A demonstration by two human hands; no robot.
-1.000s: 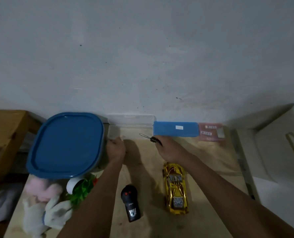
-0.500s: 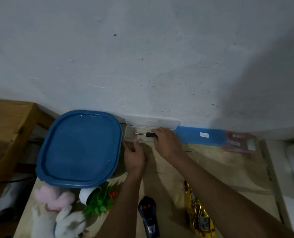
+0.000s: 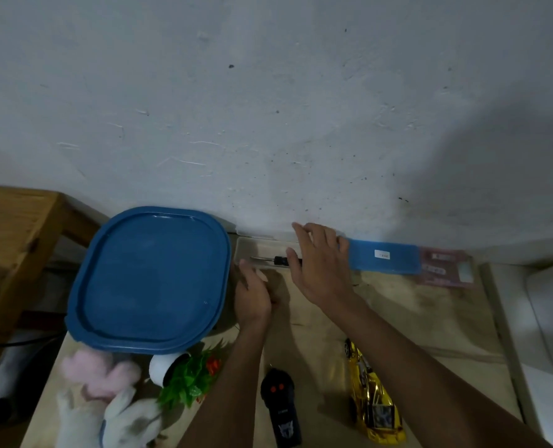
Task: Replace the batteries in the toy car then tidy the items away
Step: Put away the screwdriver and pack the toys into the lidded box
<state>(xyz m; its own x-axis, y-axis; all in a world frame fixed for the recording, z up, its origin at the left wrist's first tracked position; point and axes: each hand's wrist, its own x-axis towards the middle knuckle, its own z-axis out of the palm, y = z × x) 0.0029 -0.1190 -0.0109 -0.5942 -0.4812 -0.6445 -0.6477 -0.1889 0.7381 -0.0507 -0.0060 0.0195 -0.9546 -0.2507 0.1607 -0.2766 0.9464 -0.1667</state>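
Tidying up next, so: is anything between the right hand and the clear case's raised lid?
Nothing visible. The right hand is right at the lid; the screwdriver lies below, inside the case.

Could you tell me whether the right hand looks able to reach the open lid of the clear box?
Probably yes: the right hand is open right beside the lid, which stands up against the wall, and nothing lies between them. The screwdriver lies low in the box.

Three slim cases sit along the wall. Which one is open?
The clear case, leftmost of the three: its lid stands against the wall and a screwdriver lies inside. The blue case and the pinkish case show no raised lid.
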